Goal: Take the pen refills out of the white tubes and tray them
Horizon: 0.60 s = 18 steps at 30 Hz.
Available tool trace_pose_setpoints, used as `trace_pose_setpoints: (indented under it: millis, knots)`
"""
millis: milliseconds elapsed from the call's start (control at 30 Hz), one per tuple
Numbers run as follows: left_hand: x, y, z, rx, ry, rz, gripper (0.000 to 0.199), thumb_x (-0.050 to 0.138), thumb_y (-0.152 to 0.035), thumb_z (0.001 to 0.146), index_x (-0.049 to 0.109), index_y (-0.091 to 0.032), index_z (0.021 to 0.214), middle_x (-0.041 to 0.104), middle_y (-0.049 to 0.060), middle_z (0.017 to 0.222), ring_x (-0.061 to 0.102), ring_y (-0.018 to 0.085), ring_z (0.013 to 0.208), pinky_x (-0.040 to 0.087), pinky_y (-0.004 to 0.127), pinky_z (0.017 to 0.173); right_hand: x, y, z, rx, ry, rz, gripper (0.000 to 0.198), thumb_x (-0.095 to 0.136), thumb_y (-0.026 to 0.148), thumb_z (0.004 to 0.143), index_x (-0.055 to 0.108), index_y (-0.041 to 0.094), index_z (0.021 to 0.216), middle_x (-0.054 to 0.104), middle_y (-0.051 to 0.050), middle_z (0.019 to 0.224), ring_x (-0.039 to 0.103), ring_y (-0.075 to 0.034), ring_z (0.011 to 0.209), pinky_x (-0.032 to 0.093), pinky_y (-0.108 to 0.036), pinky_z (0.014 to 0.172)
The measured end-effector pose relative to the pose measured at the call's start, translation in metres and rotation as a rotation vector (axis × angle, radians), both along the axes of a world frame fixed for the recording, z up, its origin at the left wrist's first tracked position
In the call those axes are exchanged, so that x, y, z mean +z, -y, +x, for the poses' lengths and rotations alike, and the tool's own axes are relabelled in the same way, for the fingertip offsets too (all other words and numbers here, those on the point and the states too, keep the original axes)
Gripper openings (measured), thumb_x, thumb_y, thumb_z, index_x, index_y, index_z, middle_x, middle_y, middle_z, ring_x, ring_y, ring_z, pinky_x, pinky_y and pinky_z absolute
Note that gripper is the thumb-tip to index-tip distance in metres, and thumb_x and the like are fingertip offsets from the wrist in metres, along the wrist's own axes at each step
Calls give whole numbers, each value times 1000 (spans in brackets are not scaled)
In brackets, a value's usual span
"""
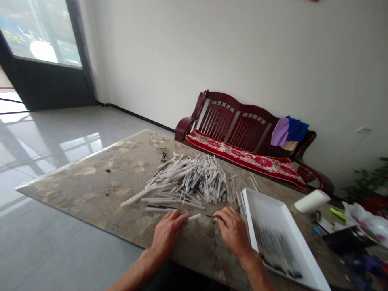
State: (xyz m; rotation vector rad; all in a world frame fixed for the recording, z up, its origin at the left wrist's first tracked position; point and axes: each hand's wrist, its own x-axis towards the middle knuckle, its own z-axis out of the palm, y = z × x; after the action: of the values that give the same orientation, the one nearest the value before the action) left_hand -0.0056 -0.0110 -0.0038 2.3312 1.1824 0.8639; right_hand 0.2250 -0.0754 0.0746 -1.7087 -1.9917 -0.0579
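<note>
Left hand (170, 227) pinched closed on slim white tube (194, 217); right hand (233, 228) pinched closed on thin dark rod (209, 216), ends apart. Jumbled white-tube pile (209, 176) beyond.

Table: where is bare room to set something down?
Mostly the left of the table, between its left corner and the heap of white tubes, around a small dark scrap; some between the forearms. Crowded: the heap, and the right side with the white box, white roll and black cylinder.

Tubes (212, 178) on table (75, 178), box (280, 213) at right
</note>
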Motion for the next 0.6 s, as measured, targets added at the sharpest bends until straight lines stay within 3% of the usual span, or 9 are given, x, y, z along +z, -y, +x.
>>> trace_pose_setpoints:
  millis: [200,400,500,600]
  knots:
    - [1,1,0,-14,-76,22,22,60,-23,92,73,-31,107,70,2,91,64,21,87,49,27,73,3,2,-6,-3,61,-20,16,59,13,90,69,26,89,66,-1,83,57,-21,83,43,-32,75]
    - [-7,3,1,-114,-114,169,26,58,-16,94,69,-32,112,68,2,92,60,19,85,47,25,69,17,10,-13,53,208,-70,19,58,10,89,69,26,85,64,-2,81,53,-22,84,40,-34,75]
    - [-6,6,2,-189,-85,229,29,55,-17,96,66,-33,118,66,1,90,58,18,80,46,24,66,13,15,-28,137,54,-84,21,52,12,92,67,26,99,66,-3,93,55,-22,92,44,-35,83]
    - [-2,7,1,-232,-64,246,29,54,-19,97,65,-33,120,66,1,88,57,18,78,46,25,67,-2,20,-50,217,-234,-47,28,45,25,97,58,27,121,63,-6,119,55,-23,112,43,-39,100]
